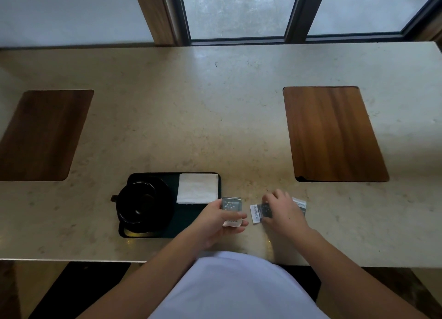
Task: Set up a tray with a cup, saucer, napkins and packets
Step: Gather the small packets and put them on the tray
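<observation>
- A black tray (191, 225) is set near the front edge of the stone tabletop (215, 103), left of its middle.
- A black cup (136, 202) is seated on a black saucer (165, 199) in the left half of the tray, the cup's handle pointing past the tray's left edge.
- A folded white napkin (198, 188) is laid in the tray's far right corner.
- A small stack of packets (231, 207) is pinched by the left hand (215, 219) just beyond the tray's right edge, thumb on top and fingers curled beneath.
- The right hand (285, 213) is lowered onto a dark packet (265, 210) lying on the tabletop; its fingers are curled over the packet, touching it, though a full grip cannot be confirmed.
- A white packet (255, 214) lies flat just left of the dark one, and another printed packet (300, 205) is partly hidden behind the right hand.
- Two wooden panels are inset in the tabletop, one towards the left edge (40, 137) and one towards the right edge (332, 134).
- A window frame (296, 12) is seen beyond the tabletop's far edge.
</observation>
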